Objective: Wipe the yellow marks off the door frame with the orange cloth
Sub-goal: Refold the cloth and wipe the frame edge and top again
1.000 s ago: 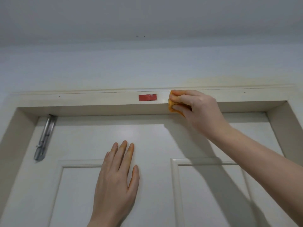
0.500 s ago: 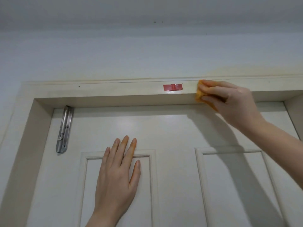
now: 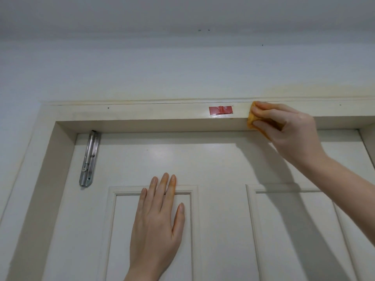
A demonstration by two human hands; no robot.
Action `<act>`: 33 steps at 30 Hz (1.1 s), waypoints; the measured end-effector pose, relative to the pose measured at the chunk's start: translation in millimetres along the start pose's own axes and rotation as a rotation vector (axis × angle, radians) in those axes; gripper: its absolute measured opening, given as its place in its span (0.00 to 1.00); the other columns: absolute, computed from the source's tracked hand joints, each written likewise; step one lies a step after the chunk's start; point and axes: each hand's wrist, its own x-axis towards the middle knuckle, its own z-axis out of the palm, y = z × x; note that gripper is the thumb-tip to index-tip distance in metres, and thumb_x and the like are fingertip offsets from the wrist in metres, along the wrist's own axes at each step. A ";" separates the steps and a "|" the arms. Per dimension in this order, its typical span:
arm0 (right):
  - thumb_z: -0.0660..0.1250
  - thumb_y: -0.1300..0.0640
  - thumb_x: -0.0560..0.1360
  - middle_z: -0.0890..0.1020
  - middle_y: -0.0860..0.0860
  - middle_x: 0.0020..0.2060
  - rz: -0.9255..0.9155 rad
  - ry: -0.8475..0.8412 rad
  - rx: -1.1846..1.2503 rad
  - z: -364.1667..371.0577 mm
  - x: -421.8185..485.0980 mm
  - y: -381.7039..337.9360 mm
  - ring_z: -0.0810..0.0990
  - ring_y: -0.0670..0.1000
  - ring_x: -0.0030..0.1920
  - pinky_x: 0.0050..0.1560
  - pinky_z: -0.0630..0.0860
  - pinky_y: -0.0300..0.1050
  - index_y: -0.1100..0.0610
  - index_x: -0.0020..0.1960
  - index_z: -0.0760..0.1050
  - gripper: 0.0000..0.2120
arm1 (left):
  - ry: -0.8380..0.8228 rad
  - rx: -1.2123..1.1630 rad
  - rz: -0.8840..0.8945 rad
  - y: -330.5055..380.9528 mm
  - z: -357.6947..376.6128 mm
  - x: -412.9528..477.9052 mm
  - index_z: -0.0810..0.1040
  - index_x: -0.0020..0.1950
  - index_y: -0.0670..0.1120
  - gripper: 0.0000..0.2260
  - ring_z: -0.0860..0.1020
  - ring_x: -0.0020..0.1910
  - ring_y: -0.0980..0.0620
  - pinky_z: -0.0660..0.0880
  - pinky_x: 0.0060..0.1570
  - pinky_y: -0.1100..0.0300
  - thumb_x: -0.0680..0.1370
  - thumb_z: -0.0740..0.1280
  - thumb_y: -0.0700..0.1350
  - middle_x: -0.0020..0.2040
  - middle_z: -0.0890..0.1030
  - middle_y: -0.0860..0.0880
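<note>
The right hand (image 3: 292,130) sits at the upper right of the picture. Its grip is clamped on the cloth (image 3: 251,118), with fingers curled over the front and thumb beneath. It presses the cloth against the face and lower edge of the frame (image 3: 142,112) along the top bar. The cloth lies just right of a strip of red tape (image 3: 220,110) without touching it. Faint yellow marks (image 3: 304,88) show along the frame's top edge and on the wall above the hand. The left hand (image 3: 156,226), at lower centre, lies flat on the door (image 3: 213,163). Its grip is loose and holds nothing, and its straight fingers reach over the left panel's top moulding. A metal bolt (image 3: 89,159) is fixed at the door's upper left.
</note>
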 end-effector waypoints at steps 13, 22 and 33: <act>0.76 0.60 0.78 0.82 0.44 0.62 -0.077 -0.032 0.030 18.8 5.8 -14.3 0.83 0.46 0.64 0.72 0.73 0.37 0.55 0.61 0.86 0.12 | 0.006 -0.033 -0.003 17.2 4.5 0.9 0.52 0.89 0.56 0.28 0.48 0.89 0.56 0.46 0.86 0.54 0.89 0.53 0.56 0.89 0.52 0.61; 0.76 0.61 0.78 0.86 0.50 0.62 -0.161 -0.029 0.066 82.9 22.0 -74.5 0.84 0.50 0.64 0.69 0.77 0.46 0.56 0.59 0.87 0.10 | -0.011 -0.001 0.023 -46.3 -25.8 -7.0 0.53 0.89 0.56 0.29 0.49 0.89 0.56 0.50 0.86 0.52 0.88 0.55 0.55 0.89 0.53 0.60; 0.76 0.60 0.78 0.86 0.50 0.61 -0.094 -0.008 0.099 168.7 39.8 -168.9 0.83 0.47 0.63 0.69 0.71 0.30 0.55 0.58 0.88 0.10 | -0.040 0.181 0.054 -146.7 -83.3 10.4 0.58 0.88 0.52 0.28 0.50 0.89 0.56 0.45 0.87 0.53 0.88 0.54 0.58 0.88 0.57 0.56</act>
